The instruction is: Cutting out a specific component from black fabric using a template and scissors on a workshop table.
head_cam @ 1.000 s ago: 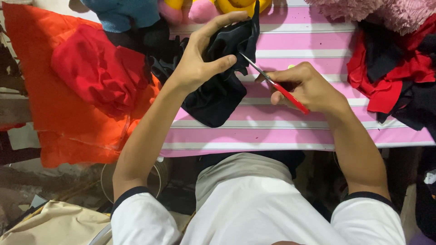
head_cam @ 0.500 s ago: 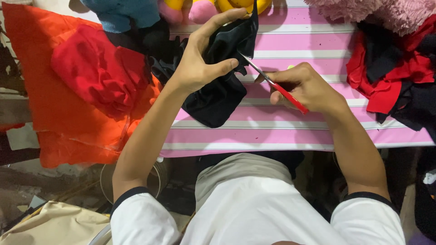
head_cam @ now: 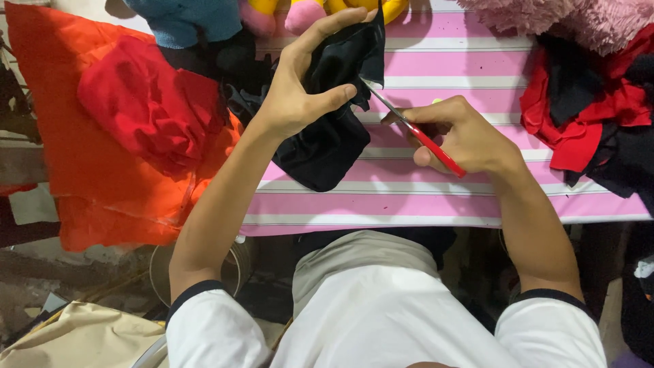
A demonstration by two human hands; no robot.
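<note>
My left hand (head_cam: pixel 300 88) grips a piece of black cloth (head_cam: pixel 325 136) and holds its top edge up over the pink-and-white striped table (head_cam: pixel 436 197). In my right hand (head_cam: pixel 460 136) is a pair of red-handled scissors (head_cam: pixel 422 135). Their metal blades point up and left and meet the right edge of the black cloth just below my left thumb. The lower part of the cloth lies on the table.
Orange and red fabric (head_cam: pixel 129 129) is heaped over the table's left end. Red and black cloth scraps (head_cam: pixel 593 116) pile at the right. Blue (head_cam: pixel 184 20), yellow and pink plush pieces lie along the far edge. A beige bag (head_cam: pixel 75 337) sits on the floor at lower left.
My left hand has raised the black cloth's top edge slightly. The scissors stay at the cloth's right edge, almost unmoved.
</note>
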